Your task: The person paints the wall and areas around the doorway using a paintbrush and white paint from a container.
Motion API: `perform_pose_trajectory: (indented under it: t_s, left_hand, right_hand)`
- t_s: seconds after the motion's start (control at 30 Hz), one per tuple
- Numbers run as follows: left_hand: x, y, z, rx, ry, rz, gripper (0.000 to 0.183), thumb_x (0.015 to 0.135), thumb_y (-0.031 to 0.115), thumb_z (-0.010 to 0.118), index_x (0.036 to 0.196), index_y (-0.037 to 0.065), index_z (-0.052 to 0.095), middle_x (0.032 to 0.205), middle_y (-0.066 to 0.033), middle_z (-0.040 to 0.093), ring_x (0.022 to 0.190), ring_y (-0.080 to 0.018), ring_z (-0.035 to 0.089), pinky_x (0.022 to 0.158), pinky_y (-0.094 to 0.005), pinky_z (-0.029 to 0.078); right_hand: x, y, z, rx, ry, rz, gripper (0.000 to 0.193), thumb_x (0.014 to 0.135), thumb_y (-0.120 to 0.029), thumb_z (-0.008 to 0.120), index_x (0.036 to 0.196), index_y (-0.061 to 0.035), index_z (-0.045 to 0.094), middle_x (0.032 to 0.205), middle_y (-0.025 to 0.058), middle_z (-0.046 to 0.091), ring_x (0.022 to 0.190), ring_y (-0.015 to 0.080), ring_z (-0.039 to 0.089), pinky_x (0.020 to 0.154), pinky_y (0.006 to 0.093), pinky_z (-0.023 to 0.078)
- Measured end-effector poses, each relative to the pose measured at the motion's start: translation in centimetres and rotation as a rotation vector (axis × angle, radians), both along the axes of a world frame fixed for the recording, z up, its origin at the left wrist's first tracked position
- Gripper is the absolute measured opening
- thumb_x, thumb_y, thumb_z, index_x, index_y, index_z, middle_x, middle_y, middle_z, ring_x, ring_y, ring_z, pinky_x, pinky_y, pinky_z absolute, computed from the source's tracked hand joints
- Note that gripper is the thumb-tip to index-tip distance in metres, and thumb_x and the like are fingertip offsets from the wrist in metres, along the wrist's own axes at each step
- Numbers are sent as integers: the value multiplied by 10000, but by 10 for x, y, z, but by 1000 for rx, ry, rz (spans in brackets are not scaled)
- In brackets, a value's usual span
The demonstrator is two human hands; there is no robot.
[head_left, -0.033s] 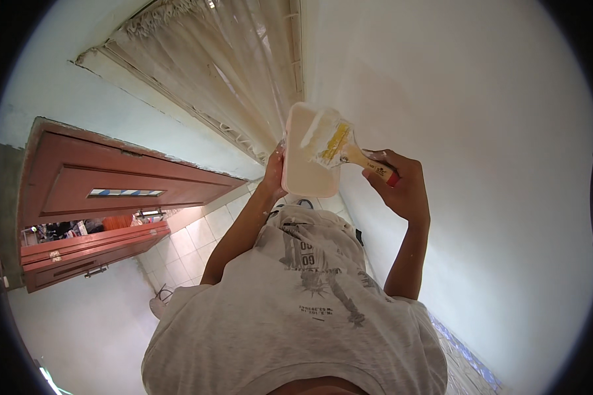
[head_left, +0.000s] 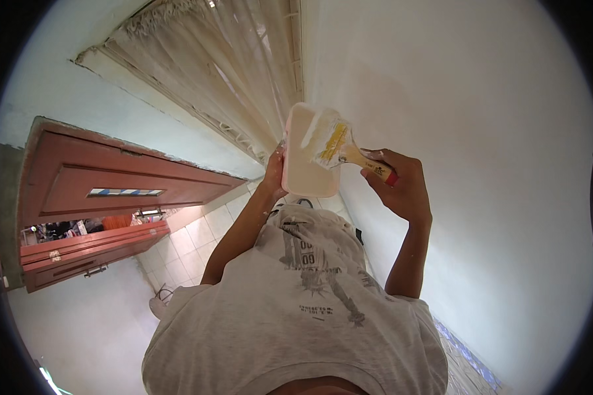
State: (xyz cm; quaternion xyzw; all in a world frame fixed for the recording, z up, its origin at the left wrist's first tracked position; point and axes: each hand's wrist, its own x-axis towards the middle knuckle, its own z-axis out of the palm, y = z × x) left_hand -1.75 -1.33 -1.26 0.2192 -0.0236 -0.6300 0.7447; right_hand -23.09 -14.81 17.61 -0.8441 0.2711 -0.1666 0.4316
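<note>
My left hand (head_left: 276, 170) grips the left side of a rounded rectangular, off-white plastic tub (head_left: 315, 195), held up in front of my chest. Cream-coloured paint (head_left: 303, 174) lies inside it. A wide paintbrush (head_left: 369, 163) with a pale wooden handle and a red end is in my right hand (head_left: 405, 187), fingers closed round the handle. Its bristles, coated in white paint, rest over the right part of the tub; whether they touch the paint below is hard to tell. White smears mark the fingers of both hands.
A pale wall (head_left: 481, 171) rises close on my right. Beige curtains (head_left: 204, 72) hang in a frame ahead to the left. At the left stands a reddish-brown double door (head_left: 125, 174), partly open, with clutter behind. Light floor tiles (head_left: 194, 240) show below.
The paintbrush and my right hand have shifted very slightly, the bristles tilting a little over the tub. My left hand and the tub stay in place.
</note>
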Motion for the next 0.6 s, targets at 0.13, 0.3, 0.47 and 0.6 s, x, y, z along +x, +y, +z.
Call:
perform_pose_trajectory:
  t_s: [0.13,0.3,0.47,0.6]
  left_hand:
    - [-6,1,1,13,-39,11,561,998,348,387,1466,38,385,1408,-181,510,1245,-334,563,1022,-492,514]
    - [-11,5,6,71,-88,11,544,1010,325,373,1468,31,376,1411,-182,509,1244,-320,569,1038,-473,506]
    - [-15,3,6,20,-145,-29,571,1030,399,373,1480,47,360,1433,-169,494,1279,-294,542,1079,-463,462]
    - [-17,3,-3,17,-75,-59,571,1036,399,357,1480,41,358,1435,-175,491,1276,-301,544,1077,-466,465]
  right_hand:
    - [9,0,15,-135,153,112,260,812,-98,700,1044,19,695,889,159,704,749,295,670,720,350,534]
    - [15,-3,18,-197,181,195,257,808,-118,698,1029,12,702,826,160,687,709,307,651,704,382,518]
    - [21,-2,24,-146,177,248,265,797,-118,713,1026,16,709,800,165,685,678,293,653,678,366,521]
    - [17,-5,17,-88,88,300,264,803,-129,724,1022,18,716,814,168,702,681,268,671,672,342,532]
